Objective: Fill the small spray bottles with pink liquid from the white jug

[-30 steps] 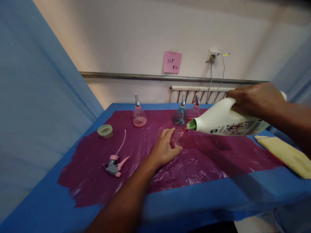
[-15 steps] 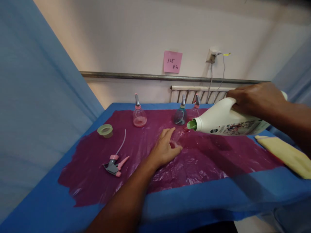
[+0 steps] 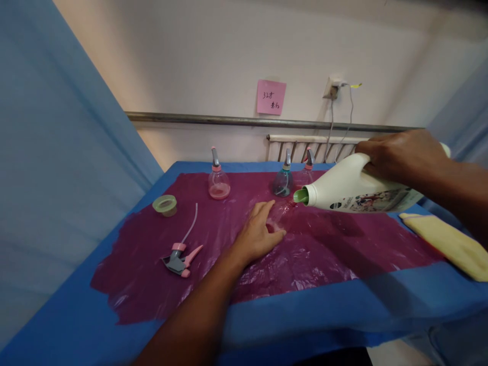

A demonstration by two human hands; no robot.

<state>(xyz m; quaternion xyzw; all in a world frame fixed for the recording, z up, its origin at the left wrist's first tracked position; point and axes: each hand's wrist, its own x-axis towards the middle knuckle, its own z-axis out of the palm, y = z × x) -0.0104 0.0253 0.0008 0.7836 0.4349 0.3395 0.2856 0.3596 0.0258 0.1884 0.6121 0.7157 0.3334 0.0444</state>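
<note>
My right hand [image 3: 400, 155] grips the handle of a white detergent jug [image 3: 343, 193], which is tipped nearly level. Its green spout points left, just above a small clear bottle [image 3: 280, 213] standing on the magenta plastic sheet [image 3: 145, 274]. My left hand [image 3: 255, 236] rests on the sheet with thumb and fingers curled round that clear bottle, which is hard to make out. A loose pink and grey spray head [image 3: 181, 256] with its tube lies to the left of my left hand.
A green cap [image 3: 165, 205] sits at the left. At the back stand a pink-tinted spray bottle [image 3: 218, 185], a bluish one [image 3: 282, 183] and a third [image 3: 307, 170] behind the jug. A yellow cloth [image 3: 446, 241] lies at the right. Blue curtains flank the blue-covered table [image 3: 305, 315].
</note>
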